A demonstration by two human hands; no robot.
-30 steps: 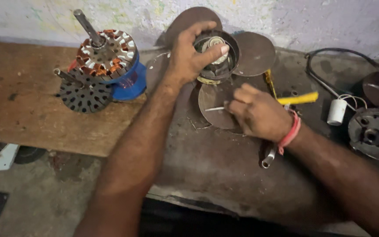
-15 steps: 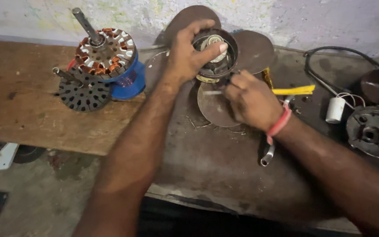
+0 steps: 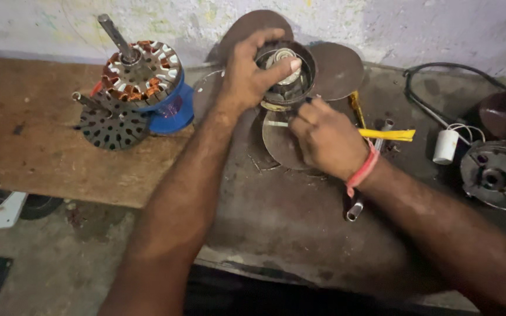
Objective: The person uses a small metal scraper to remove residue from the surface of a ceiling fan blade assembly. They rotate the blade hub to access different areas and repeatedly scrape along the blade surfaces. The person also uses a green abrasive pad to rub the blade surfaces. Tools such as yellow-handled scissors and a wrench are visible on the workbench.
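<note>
Our left hand (image 3: pixel 250 73) wraps wide around the round motor housing (image 3: pixel 288 73) near the bench's (image 3: pixel 300 234) back edge; our right hand (image 3: pixel 326 140) curls against its underside, grip hidden.

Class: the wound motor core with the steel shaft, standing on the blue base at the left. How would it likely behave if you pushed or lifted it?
The motor core looks like stacked metal with copper windings, so probably heavy and rigid. Perched tilted on the blue base, it may tip if pushed.
</note>
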